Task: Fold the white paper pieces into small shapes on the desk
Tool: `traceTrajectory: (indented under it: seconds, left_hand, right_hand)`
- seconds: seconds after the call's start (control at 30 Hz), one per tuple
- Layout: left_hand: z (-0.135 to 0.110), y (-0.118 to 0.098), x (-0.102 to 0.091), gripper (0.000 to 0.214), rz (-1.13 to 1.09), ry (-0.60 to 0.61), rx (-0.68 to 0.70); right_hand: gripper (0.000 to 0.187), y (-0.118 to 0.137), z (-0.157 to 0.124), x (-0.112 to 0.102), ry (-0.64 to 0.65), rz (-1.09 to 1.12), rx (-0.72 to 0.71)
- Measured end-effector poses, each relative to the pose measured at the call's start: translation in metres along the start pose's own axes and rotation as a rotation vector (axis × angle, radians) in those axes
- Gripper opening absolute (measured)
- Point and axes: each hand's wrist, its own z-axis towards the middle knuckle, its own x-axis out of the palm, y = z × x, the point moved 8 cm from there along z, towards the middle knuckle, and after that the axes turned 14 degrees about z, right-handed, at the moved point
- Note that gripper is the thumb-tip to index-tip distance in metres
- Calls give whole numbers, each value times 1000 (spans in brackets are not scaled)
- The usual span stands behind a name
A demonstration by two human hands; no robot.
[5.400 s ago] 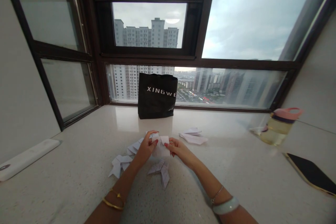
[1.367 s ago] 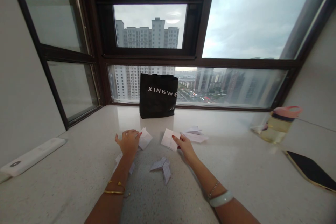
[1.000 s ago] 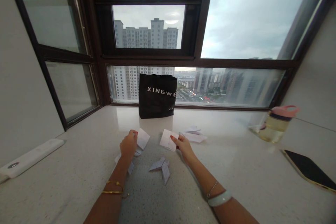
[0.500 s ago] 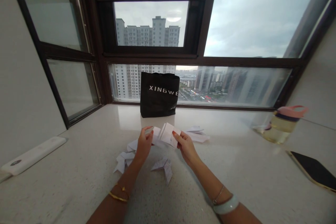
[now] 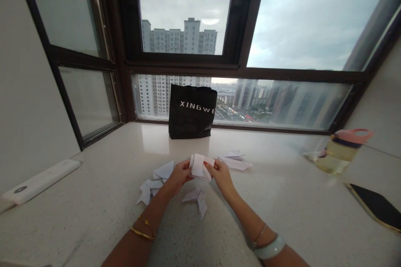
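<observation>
Between my hands is a folded piece of white paper, raised above the counter with its layers overlapping. My left hand pinches its left edge. My right hand grips the right side, thumb lying on the front face. Below the hands, a folded paper piece with angled arms rests on the counter. More folded white papers lie to the left, partly behind my left forearm. Beyond my right hand lie flat paper pieces.
A black bag stands at the back by the window. On the right are a bottle with a pink lid and a dark flat device. A white power strip lies on the left of the pale counter.
My left hand has moved right and now grips the folded paper's left edge. The paper has become more upright and compact between both hands. The view has shifted slightly.
</observation>
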Motion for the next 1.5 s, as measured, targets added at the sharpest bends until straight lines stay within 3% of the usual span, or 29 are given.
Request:
traceTrajectory:
  seconds: [0.33, 0.57, 0.7, 0.77, 0.87, 0.93, 1.07, 1.23, 1.37, 1.5]
  left_hand:
    - [0, 1, 4, 30, -198, 44, -30]
    - [1, 6, 5, 42, 21, 35, -19]
    - [6, 10, 0, 46, 49, -11, 17]
    - [8, 10, -4, 47, 45, -49, 51]
    - [11, 11, -8, 44, 85, -87, 81]
    - [13, 11, -11, 39, 165, -117, 89]
    - [11, -4, -34, 30, 430, -336, 186]
    - [1, -34, -67, 30, 955, -638, 266]
    - [-9, -41, -81, 27, 1294, -742, 87]
    - [-20, -41, -93, 33, 1479, -786, -136]
  right_hand:
    - [29, 0, 2, -4, -21, -226, -81]
    - [29, -4, 0, -3, -26, -198, -30]
    - [36, 5, -1, -9, -132, -177, -81]
    - [47, 1, -2, -9, -131, -111, 1]
    - [41, -11, -3, -1, -1, -68, 174]
    - [39, -12, 0, -2, 36, -93, 192]
    - [36, -8, 14, -29, 45, -293, 182]
    - [32, -8, 20, -102, 47, -708, 324]
    - [27, 0, 8, -151, -31, -893, 325]
    - [22, 9, -5, -162, -125, -1216, 277]
